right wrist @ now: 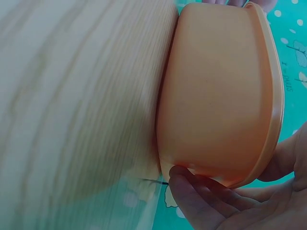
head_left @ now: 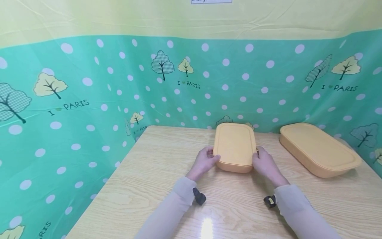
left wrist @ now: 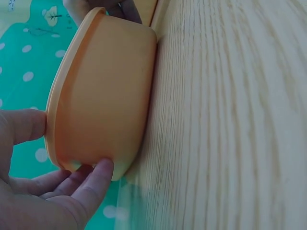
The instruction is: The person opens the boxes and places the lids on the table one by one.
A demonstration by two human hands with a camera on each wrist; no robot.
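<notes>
A small orange plastic food container (head_left: 234, 144) with a matching lid sits on the wooden table, its short end facing me. My left hand (head_left: 206, 161) holds its left side, the thumb on the lid's edge and the fingers against the wall. On the opposite side my right hand (head_left: 265, 164) grips it the same way. In the left wrist view the container's end wall (left wrist: 105, 91) shows between the hands, its base close to the tabletop. The right wrist view shows curled fingers (right wrist: 196, 191) at the lower side of the wall. The lid is on.
A larger orange lidded container (head_left: 320, 147) lies at an angle to the right. Behind the wooden table (head_left: 134, 186) hangs a green dotted curtain (head_left: 191, 89) with tree prints. A strip of paper with writing (head_left: 211, 1) shows at the top.
</notes>
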